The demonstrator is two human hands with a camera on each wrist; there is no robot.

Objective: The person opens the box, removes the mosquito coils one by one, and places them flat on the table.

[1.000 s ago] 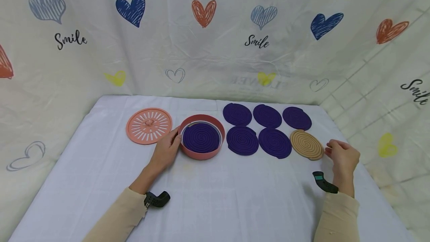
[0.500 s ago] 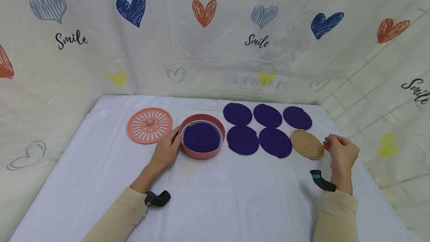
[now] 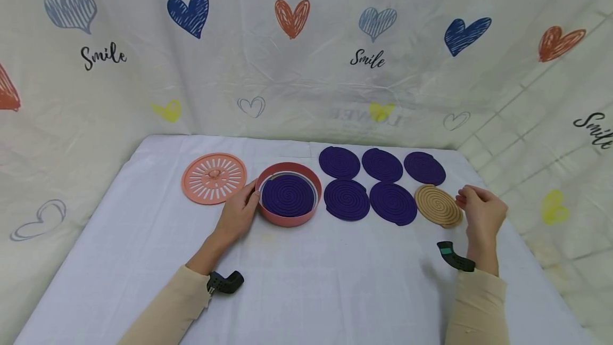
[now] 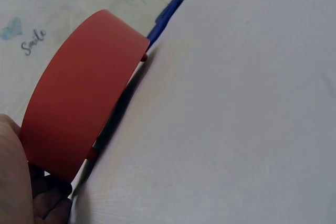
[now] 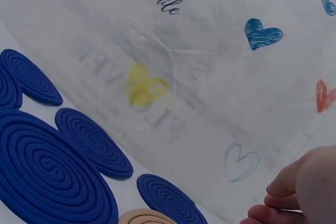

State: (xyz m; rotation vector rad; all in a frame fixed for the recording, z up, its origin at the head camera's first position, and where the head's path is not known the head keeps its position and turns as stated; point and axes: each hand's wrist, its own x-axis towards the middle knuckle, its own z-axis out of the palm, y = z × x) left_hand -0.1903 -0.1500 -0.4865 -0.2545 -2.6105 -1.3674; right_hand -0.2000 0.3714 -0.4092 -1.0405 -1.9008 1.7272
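My left hand grips the near left side of a round red mosquito coil holder, thumb at the rim; in the left wrist view the fingers reach low at the wall of the holder. A dark purple mosquito coil lies inside it. My right hand, fingers loosely bent and seemingly holding nothing, hovers at the right edge of a tan mosquito coil. Whether its fingertips touch that coil I cannot tell. In the right wrist view the tan coil shows only partly, apart from the hand.
Several purple mosquito coils lie in two rows between the holder and the tan coil. A slotted pink lid lies left of the holder. Everything rests on a white cloth-covered table, with a printed curtain behind.
My right hand has moved slightly left and away from me, up to the tan coil's edge. The left hand keeps its grip on the holder, and the coils have not moved.
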